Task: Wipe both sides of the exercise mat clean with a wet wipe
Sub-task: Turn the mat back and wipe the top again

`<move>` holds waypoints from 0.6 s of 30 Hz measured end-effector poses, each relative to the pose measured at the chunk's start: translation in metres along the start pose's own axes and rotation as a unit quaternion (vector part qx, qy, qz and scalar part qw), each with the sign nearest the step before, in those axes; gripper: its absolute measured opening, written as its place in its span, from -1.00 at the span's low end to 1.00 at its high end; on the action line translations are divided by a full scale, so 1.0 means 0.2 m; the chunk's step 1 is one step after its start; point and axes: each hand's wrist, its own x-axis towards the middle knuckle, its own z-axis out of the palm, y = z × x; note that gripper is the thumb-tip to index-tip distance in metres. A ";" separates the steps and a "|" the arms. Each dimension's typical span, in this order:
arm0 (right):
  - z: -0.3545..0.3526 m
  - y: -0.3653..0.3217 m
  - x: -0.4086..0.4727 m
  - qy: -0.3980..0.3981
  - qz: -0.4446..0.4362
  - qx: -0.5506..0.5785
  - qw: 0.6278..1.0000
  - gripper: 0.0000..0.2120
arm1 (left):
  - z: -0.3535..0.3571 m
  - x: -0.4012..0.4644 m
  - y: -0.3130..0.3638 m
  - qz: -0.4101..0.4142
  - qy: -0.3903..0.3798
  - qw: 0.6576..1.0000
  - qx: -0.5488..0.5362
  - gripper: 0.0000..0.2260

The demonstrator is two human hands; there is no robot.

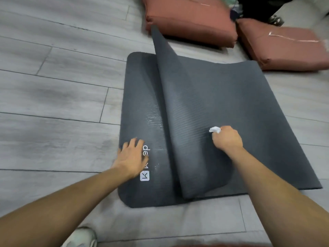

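Right hand (227, 139) is curled into a fist on the exercise mat (231, 97), with a crumpled white wet wipe (215, 129) bunched in its fingers and sticking out at the far side of the knuckles — the wipe sits right against the mat's ribbed surface. Left hand (132, 156) lies flat with its fingers spread, pressing down on the mat near its left edge, partly covering the white logo lettering (145, 164) printed there.

The dark grey mat lies on the floor (53, 97), folded over on itself: its right part is flipped across the left part, so a long raised fold runs from the near edge up toward the far edge, where one corner of the flap stands up in a peak. The right hand rests on the flipped-over part, toward its near end; the left hand holds down the layer that lies flat on the grey wood-look planks. A faint shiny patch shows on the lower layer just beyond the left hand.

Beyond the mat's far edge two reddish-brown cushions (188, 20) lie on the floor — the nearer one almost touches the raised corner. A pale shoe (81, 237) shows at the bottom edge of the view.
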 end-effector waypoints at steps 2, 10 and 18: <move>0.01 0.19 0.12 0.020 0.024 -0.044 0.999 -0.59 | 0.05 0.03 -0.06 -0.080 -0.009 0.997 0.008 -0.48; 0.04 0.45 0.13 0.075 0.073 0.031 0.994 -0.72 | 0.09 0.19 -0.12 -0.278 0.089 0.936 -0.198 -0.35; -0.14 0.42 0.16 0.148 -0.032 0.026 0.988 -0.89 | -0.13 0.17 -0.10 -0.189 0.150 0.937 -0.252 -0.74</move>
